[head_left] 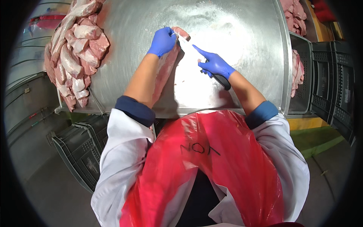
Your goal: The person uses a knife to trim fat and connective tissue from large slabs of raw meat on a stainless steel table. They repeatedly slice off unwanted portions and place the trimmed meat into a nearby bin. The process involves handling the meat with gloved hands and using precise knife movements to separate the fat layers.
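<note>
A long strip of pale pink meat (166, 72) lies on the metal table, running from its far end down beneath my left forearm, which hides part of it. My left hand (162, 41), in a blue glove, is closed in a pinch at the strip's far end; a bit of whitish tissue seems to be between the fingertips. My gloved right hand (216, 65) grips the black handle of a knife (222, 81), with the index finger stretched along it toward the blade. The bright blade points up and left, and its tip is at the meat beside my left fingers.
A large heap of meat pieces (77, 56) covers the table's left side. The steel table (128, 22) has a raised right edge. Beyond that edge stand a grey crate (302, 102) holding meat and stacked black crates (331, 75). Another dark crate (81, 151) is below at left.
</note>
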{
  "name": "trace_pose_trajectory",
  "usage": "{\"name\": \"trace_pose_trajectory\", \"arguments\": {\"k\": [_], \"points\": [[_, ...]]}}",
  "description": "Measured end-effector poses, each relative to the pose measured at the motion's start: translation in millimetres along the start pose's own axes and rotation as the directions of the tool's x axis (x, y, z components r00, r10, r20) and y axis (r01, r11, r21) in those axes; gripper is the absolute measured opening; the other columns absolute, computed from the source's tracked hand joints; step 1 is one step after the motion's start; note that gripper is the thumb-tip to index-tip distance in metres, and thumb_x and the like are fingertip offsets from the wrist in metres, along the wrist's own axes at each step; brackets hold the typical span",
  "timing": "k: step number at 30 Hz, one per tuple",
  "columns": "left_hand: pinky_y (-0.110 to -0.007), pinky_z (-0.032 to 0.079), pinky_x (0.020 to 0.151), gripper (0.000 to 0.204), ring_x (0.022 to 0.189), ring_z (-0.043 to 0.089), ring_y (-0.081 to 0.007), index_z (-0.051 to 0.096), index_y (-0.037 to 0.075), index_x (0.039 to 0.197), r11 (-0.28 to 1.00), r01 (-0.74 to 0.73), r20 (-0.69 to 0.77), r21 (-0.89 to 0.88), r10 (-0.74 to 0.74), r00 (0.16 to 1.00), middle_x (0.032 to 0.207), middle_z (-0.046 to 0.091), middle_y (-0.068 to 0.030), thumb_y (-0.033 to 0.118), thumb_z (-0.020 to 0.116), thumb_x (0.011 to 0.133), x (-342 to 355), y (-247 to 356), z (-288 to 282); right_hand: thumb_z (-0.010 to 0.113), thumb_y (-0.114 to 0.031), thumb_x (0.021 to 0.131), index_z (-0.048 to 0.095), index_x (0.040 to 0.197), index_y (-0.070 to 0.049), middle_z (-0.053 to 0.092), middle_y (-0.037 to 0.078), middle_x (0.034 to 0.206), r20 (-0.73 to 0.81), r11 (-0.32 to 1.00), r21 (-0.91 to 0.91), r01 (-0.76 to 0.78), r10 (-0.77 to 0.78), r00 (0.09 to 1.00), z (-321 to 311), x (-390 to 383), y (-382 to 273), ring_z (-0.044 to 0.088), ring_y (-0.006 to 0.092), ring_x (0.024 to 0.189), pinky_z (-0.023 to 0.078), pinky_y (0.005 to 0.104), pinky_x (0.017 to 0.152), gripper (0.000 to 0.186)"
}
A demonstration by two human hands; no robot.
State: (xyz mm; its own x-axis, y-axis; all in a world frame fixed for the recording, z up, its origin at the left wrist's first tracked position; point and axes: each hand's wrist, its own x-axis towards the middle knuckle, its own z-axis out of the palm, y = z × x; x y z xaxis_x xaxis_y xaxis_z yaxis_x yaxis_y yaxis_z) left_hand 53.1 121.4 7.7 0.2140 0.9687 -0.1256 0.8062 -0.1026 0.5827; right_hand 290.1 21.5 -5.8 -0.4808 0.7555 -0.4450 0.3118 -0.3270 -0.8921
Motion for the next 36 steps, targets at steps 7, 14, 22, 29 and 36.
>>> {"name": "trace_pose_trajectory", "arguments": {"k": [7,14,22,29,36], "points": [[-0.035,0.051,0.071,0.025,0.071,0.063,-0.0193,0.068,-0.001,0.092,0.999,-0.053,0.116,-0.002,0.053,0.992,0.077,0.068,-0.0120,0.023,0.065,0.087,21,6,-15,0.052,-0.004,0.093,0.030,0.159,-0.026,0.063,0.007,0.075,0.014,0.973,0.229,0.035,-0.039,0.999,11,67,-42,0.060,0.0118,0.057,0.054,0.0284,0.056,0.073],[-0.033,0.049,0.070,0.026,0.072,0.058,-0.0150,0.068,0.000,0.087,0.996,-0.043,0.287,-0.080,0.065,0.956,0.074,0.063,-0.0074,0.026,0.065,0.087,19,24,-37,0.055,-0.011,0.095,0.025,0.161,-0.018,0.064,0.009,0.076,0.025,0.978,0.200,0.053,-0.060,0.998,41,48,-13,0.061,0.0140,0.057,0.053,0.0314,0.054,0.073],[-0.027,0.046,0.068,0.021,0.071,0.055,-0.0097,0.069,0.004,0.087,0.968,0.084,0.233,-0.238,-0.027,0.972,0.076,0.061,-0.0004,0.025,0.067,0.087,23,-8,-48,0.056,-0.016,0.095,0.022,0.161,-0.025,0.067,0.011,0.077,0.103,0.997,0.078,0.003,-0.011,0.995,71,-14,-7,0.061,0.0125,0.056,0.057,0.0307,0.062,0.075],[-0.030,0.048,0.064,0.016,0.070,0.061,-0.0147,0.068,0.001,0.091,0.918,0.109,0.193,-0.381,-0.036,0.981,0.077,0.064,-0.0054,0.013,0.063,0.083,5,16,-63,0.058,-0.022,0.096,0.024,0.161,-0.019,0.068,0.010,0.082,0.073,0.997,0.050,0.059,-0.063,0.995,89,33,-16,0.063,0.0147,0.061,0.055,0.0307,0.060,0.073],[-0.025,0.044,0.058,0.012,0.063,0.054,-0.0098,0.067,0.006,0.083,0.698,0.097,0.122,-0.710,-0.015,0.992,0.072,0.060,-0.0005,0.015,0.067,0.090,-21,26,-75,0.056,-0.021,0.097,0.026,0.160,-0.029,0.066,0.007,0.074,0.115,0.991,-0.033,0.128,-0.124,0.986,104,27,-26,0.061,0.0131,0.056,0.056,0.0302,0.057,0.070]]}}
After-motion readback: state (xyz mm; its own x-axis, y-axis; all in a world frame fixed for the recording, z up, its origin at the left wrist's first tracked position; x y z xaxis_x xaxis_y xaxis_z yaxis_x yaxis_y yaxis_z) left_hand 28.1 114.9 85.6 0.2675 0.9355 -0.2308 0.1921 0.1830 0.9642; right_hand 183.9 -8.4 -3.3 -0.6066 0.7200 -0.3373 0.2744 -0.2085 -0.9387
